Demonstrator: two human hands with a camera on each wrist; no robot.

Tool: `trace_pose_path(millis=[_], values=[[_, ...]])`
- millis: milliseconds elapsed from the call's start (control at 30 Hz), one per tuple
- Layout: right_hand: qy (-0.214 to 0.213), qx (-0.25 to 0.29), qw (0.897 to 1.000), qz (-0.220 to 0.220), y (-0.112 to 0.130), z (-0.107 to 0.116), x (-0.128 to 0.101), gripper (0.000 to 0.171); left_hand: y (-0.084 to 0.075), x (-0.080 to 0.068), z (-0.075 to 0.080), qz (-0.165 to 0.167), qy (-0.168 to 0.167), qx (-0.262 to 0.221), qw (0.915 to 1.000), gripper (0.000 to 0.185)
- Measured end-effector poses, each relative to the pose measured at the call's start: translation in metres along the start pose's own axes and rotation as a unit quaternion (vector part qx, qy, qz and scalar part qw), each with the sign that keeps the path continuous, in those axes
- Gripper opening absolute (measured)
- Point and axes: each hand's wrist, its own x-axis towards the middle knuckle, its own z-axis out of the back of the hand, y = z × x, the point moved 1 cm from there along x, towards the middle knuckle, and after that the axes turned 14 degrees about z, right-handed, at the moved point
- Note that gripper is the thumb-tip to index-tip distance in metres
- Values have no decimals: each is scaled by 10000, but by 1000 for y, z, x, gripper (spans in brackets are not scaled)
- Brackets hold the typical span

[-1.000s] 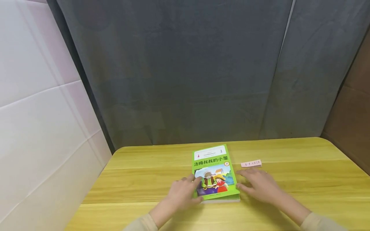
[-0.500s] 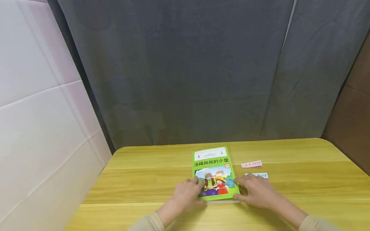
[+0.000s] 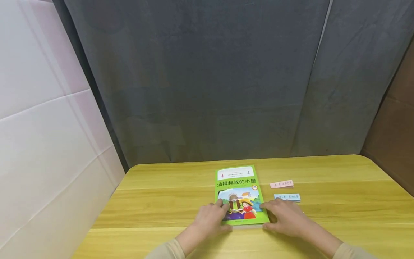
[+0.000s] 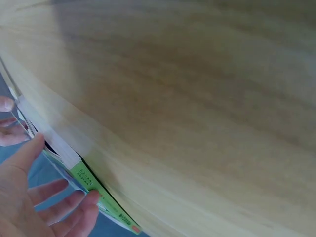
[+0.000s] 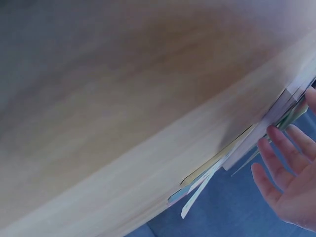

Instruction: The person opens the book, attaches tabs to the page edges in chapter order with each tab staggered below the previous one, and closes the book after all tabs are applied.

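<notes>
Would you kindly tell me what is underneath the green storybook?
The green storybook lies on the wooden table, visible around its edges; the patch beneath it is covered, so whether anything else is there cannot be seen.

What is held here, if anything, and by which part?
Nothing is plainly gripped; left hand and right hand rest against opposite side edges of the green book.
</notes>
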Motion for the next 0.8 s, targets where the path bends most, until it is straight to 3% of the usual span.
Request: trace_pose_path(millis=[233,533,800], values=[[-15,-27,10000,51,1,0,0,50,-5,4,0,-237,-396,241,9986,53],[-222,7,9997,34,2,4,0,48,-9,5,0,-286,-478,103,9984,48],[-452,49,9988,152,1,6,1,48,-13,5,0,-536,-762,130,9956,48]])
